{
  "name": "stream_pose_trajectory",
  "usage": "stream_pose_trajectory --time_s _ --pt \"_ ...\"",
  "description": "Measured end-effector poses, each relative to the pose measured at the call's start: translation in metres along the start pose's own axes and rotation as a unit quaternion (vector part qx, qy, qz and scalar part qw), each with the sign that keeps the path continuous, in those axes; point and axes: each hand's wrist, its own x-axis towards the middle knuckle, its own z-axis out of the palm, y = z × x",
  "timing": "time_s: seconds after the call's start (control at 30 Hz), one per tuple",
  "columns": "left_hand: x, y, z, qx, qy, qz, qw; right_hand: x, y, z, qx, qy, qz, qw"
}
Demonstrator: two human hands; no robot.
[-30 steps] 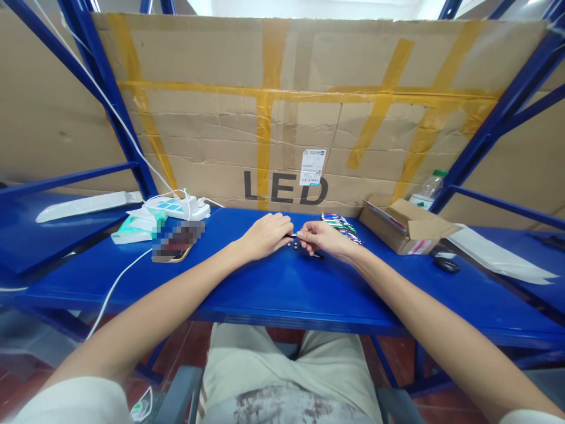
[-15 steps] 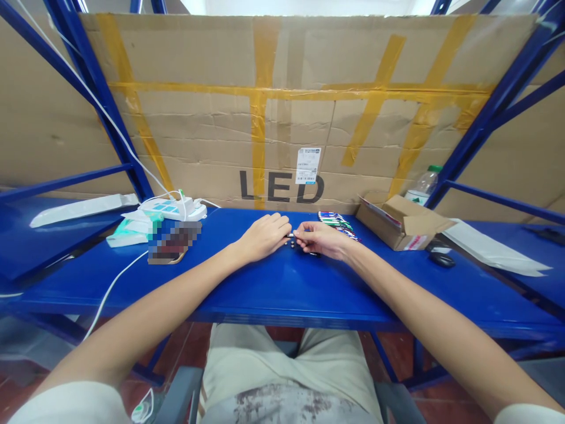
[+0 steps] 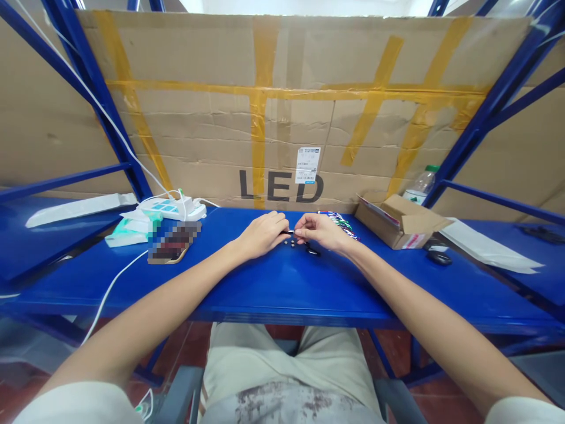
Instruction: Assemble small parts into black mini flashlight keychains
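Observation:
Over the middle of the blue table, my left hand (image 3: 263, 235) is closed around one end of a small dark rod-like piece (image 3: 288, 232). The thumb and fingers of my right hand (image 3: 321, 232) pinch its other end, which looks pale or metallic. What kind of piece it is cannot be made out. Just below the fingertips lie several tiny bits (image 3: 292, 243). A small black part (image 3: 313, 251) rests on the table under my right hand. Behind that hand is a row of thin multicoloured sticks (image 3: 341, 224), perhaps pens, partly hidden by it.
To the right stand an open cardboard box (image 3: 399, 221), a black mouse (image 3: 438, 258) and a bottle (image 3: 422, 184). A blurred phone (image 3: 174, 242), a tissue pack (image 3: 128, 229) and a power strip (image 3: 170, 207) lie left. A large cardboard sheet (image 3: 212, 129) closes off the back.
My right hand has shifted slightly up and left, uncovering more of the black part on the table. Both hands stay together at the small piece.

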Motion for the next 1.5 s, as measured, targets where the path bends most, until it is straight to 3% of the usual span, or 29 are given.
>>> stream_pose_trajectory --time_s 0.33,0.8,1.5 --pt "0.001 0.008 0.0 -0.058 -0.021 0.004 0.998 -0.005 -0.006 -0.015 0.004 -0.063 0.052 0.997" --pt "0.0 0.008 0.005 -0.041 -0.022 0.01 0.999 -0.001 0.004 -0.011 -0.015 -0.038 0.039 0.998" --pt "0.0 0.008 0.011 -0.016 -0.053 0.031 0.998 -0.003 0.001 -0.004 -0.053 -0.046 0.102 0.992"
